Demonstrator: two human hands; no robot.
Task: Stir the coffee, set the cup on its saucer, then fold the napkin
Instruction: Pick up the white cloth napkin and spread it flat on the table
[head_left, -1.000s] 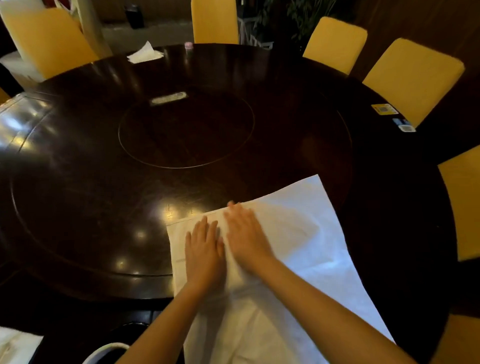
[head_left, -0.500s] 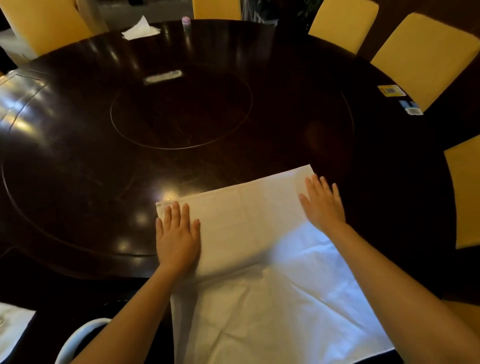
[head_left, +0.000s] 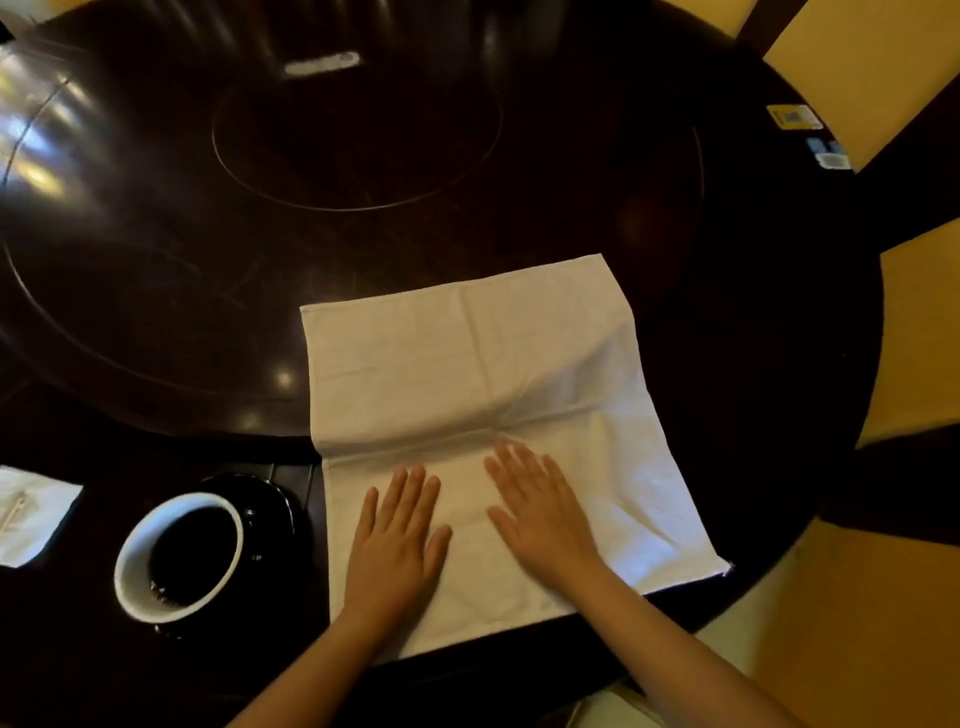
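Restaurant dining room, banquet-style.
Large round, dark glossy surface (head_left: 130, 291) with inset turntable (head_left: 358, 130); yellow-covered chairs (head_left: 852, 62) ranged round it; small printed stickers (head_left: 793, 116) at rim.

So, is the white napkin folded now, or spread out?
Spread out. The napkin lies open as one wide sheet on the table, showing only creases, no folded-over part.

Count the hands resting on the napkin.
2. The left hand lies flat on the near left of the napkin; the right hand lies flat beside it, nearer the middle. None looks hidden.
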